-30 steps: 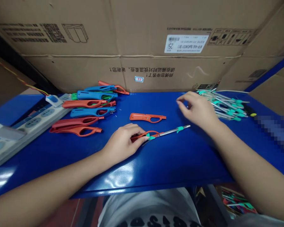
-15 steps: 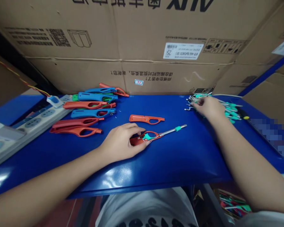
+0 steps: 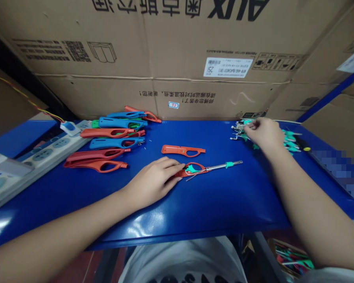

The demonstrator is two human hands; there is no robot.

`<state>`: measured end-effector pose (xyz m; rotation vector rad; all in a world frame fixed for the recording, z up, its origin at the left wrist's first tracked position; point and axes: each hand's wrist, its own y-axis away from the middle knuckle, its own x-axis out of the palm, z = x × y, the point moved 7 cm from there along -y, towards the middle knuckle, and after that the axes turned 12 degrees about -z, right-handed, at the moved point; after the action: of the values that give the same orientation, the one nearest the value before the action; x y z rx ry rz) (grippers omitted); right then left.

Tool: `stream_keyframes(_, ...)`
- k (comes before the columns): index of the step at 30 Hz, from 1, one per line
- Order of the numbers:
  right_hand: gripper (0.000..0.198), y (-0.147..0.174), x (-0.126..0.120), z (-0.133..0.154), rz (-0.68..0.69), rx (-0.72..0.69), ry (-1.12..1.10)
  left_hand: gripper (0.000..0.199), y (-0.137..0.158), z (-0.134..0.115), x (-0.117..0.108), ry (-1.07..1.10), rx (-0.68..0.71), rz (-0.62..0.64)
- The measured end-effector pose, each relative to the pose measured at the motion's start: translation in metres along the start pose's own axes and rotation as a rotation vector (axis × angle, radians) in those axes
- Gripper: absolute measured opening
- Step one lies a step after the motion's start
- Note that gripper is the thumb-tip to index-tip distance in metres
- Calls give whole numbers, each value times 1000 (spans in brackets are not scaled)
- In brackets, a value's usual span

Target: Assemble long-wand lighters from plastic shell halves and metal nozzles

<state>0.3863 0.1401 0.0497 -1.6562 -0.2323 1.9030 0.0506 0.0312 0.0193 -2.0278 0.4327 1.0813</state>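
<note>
My left hand is closed around the handle end of an orange lighter shell lying on the blue table. A green trigger sits in the shell, and a thin wire sticks out below it. From its front a metal tube with a green collar points right. Just behind lies a second orange shell half. At the back right my right hand is at a pile of small green and white wired parts, its fingers pinched together. What they hold, if anything, is hidden.
Several blue, red and orange lighter shells are heaped at left, beside a white power strip. A large cardboard box stands along the back. More green parts lie right of my right hand. Below the table edge is a box of lighter parts.
The lighter shell with its metal tube has shifted a little to the right, and my left hand now covers less of it. My right hand stays at the pile, moved slightly right.
</note>
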Motion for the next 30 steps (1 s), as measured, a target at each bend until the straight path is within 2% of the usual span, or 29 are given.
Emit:
stream_keyframes(3, 15, -1, -11, -5, -119, 84, -24, 32, 0, 0, 2, -92, 38, 2)
stream_keyframes(6, 14, -1, -20, -5, -231, 91, -76, 32, 0, 0, 3, -160, 55, 25)
stream_keyframes(10, 11, 0, -20, -4, -258, 103, -199, 33, 0, -2, 4, -217, 71, 57)
stream_keyframes(15, 11, -1, -18, -3, -262, 188, -492, 36, -1, -6, 3, -318, 81, 117)
stream_keyframes(19, 14, 7, -5, 17, -54, 270, -731, 39, 1, -7, 4, -313, 35, 192)
stream_keyframes(22, 16, 26, 3, 47, 128, 271, -897, 39, 4, -8, 3, -232, -37, 158)
stream_keyframes(24, 21, 45, 8, 72, 284, 260, -1068, 43, 5, -7, 2, -116, -110, 80)
stream_keyframes(27, 28, 79, 9, 105, 529, 270, -1332, 57, 4, -3, -1, 116, -254, -106)
stream_keyframes(30, 28, 110, 4, 131, 760, 218, -1440, 49, 2, 1, -5, 344, -345, -293)
